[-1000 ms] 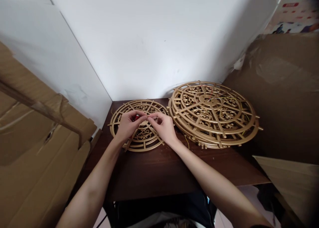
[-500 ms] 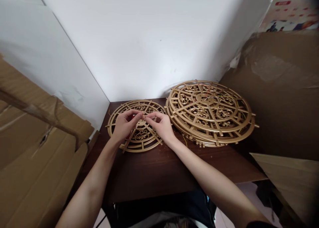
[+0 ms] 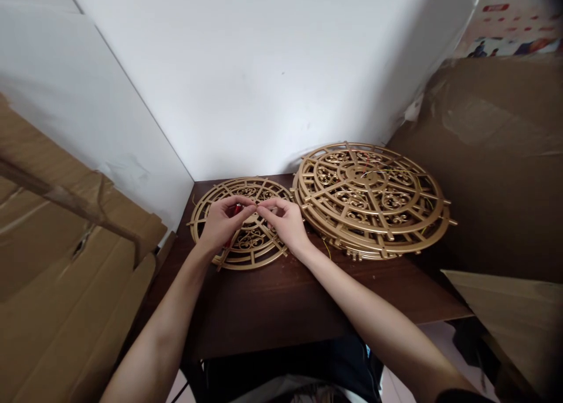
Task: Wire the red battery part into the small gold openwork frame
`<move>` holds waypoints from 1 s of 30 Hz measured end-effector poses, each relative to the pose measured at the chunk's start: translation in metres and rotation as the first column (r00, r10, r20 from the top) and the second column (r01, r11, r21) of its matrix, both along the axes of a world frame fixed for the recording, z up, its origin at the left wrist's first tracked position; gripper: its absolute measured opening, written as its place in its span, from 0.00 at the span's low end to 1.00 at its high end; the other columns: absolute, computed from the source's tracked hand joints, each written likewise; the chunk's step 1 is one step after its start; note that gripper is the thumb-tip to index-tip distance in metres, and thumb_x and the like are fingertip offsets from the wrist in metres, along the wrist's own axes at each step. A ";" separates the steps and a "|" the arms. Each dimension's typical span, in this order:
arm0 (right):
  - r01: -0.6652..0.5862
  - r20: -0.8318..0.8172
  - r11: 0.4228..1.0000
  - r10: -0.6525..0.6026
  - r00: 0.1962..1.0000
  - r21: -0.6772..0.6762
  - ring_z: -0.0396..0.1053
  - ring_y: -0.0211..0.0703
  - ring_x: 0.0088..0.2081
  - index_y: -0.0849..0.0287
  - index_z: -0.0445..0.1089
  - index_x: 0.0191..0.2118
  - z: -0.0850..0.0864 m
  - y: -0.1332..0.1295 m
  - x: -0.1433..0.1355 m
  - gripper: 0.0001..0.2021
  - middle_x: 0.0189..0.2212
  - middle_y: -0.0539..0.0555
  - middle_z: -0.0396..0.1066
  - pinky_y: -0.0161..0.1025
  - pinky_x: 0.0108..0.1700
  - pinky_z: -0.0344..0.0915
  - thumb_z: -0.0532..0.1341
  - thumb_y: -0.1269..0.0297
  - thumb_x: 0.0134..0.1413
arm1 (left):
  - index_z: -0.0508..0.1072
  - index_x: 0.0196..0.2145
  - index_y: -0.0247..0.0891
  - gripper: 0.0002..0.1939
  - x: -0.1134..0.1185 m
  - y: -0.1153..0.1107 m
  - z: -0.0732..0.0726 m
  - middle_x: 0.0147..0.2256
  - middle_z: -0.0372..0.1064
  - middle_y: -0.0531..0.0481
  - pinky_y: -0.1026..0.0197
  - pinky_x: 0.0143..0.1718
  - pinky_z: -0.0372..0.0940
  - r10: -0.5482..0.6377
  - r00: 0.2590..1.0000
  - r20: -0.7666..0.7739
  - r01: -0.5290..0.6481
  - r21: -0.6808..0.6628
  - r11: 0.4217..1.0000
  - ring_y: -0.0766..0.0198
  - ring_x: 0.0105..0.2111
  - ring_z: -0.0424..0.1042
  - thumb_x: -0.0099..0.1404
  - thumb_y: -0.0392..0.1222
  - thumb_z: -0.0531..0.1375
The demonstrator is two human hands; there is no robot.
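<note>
A round gold lattice panel (image 3: 253, 257) with scrollwork lies flat on the dark brown table (image 3: 264, 309). Over its middle, my left hand (image 3: 222, 221) and my right hand (image 3: 285, 218) meet fingertip to fingertip. Each pinches thumb against forefinger; whatever is between them is too small to make out. A red-handled tool (image 3: 238, 209) shows behind and below my left hand, partly hidden by it; I cannot tell whether that hand touches it.
To the right is a stack of similar gold lattice panels (image 3: 387, 237), thin wires on top. A yellow wire (image 3: 327, 247) lies beside it. Cardboard (image 3: 65, 285) stands at the left, a large cardboard box (image 3: 497, 156) at the right. A white wall (image 3: 272, 86) rises behind.
My fingertips have shifted slightly to the right and stay pinched together. More of the red-handled tool shows beside my left hand. The panels have not moved.
</note>
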State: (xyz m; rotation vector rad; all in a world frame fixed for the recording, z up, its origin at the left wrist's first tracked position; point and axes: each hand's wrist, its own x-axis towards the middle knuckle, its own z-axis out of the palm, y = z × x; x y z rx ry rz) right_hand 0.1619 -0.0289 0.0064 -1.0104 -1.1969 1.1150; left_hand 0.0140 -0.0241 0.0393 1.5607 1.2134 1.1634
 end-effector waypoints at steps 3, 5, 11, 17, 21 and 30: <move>-0.007 -0.017 1.000 0.007 1.000 -0.006 0.58 0.32 0.19 0.59 0.74 0.30 0.000 0.000 0.000 0.09 0.21 0.48 0.69 0.33 0.21 0.55 0.66 0.59 0.45 | 0.76 0.30 0.35 0.10 0.000 0.001 -0.001 0.15 0.60 0.57 0.68 0.15 0.48 -0.003 1.000 0.004 0.003 -0.009 1.000 0.73 0.15 0.54 0.54 0.44 0.67; -0.004 -0.039 1.000 0.003 0.999 -0.020 0.60 0.33 0.19 0.59 0.74 0.30 0.001 0.000 -0.001 0.09 0.21 0.48 0.69 0.33 0.22 0.57 0.66 0.59 0.45 | 0.76 0.31 0.35 0.10 -0.001 0.001 -0.003 0.15 0.60 0.57 0.68 0.15 0.48 -0.011 1.000 -0.004 0.011 -0.004 1.000 0.73 0.15 0.54 0.55 0.44 0.67; -0.047 -0.152 0.996 0.036 0.988 -0.070 0.63 0.33 0.18 0.60 0.72 0.30 0.005 -0.001 -0.002 0.11 0.22 0.47 0.70 0.33 0.22 0.58 0.68 0.58 0.43 | 0.76 0.30 0.35 0.09 -0.001 0.002 -0.006 0.14 0.58 0.58 0.68 0.15 0.46 -0.008 0.999 -0.052 0.012 0.067 0.998 0.74 0.14 0.52 0.57 0.45 0.66; -0.089 -0.312 0.984 0.037 0.949 -0.155 0.60 0.30 0.16 0.61 0.72 0.31 0.007 -0.004 -0.004 0.14 0.17 0.45 0.68 0.30 0.18 0.50 0.70 0.56 0.39 | 0.75 0.29 0.35 0.09 0.000 0.004 -0.009 0.14 0.58 0.59 0.68 0.15 0.45 -0.006 0.996 -0.091 0.020 0.146 0.989 0.74 0.14 0.52 0.57 0.45 0.65; -0.100 -0.388 0.978 0.021 0.921 -0.185 0.56 0.28 0.15 0.61 0.73 0.29 0.008 -0.005 -0.005 0.14 0.16 0.45 0.67 0.29 0.16 0.44 0.71 0.58 0.37 | 0.76 0.29 0.36 0.09 -0.001 0.005 -0.011 0.14 0.58 0.59 0.68 0.15 0.46 -0.027 0.990 -0.136 0.052 0.181 0.982 0.74 0.14 0.53 0.57 0.45 0.65; -0.090 -0.462 0.983 0.006 0.887 -0.160 0.56 0.27 0.16 0.62 0.75 0.30 0.005 -0.003 -0.007 0.13 0.20 0.47 0.71 0.29 0.17 0.48 0.71 0.59 0.38 | 0.75 0.32 0.36 0.10 -0.002 0.003 -0.009 0.16 0.60 0.57 0.68 0.15 0.50 -0.094 0.993 -0.065 0.103 0.151 0.983 0.73 0.15 0.55 0.59 0.46 0.63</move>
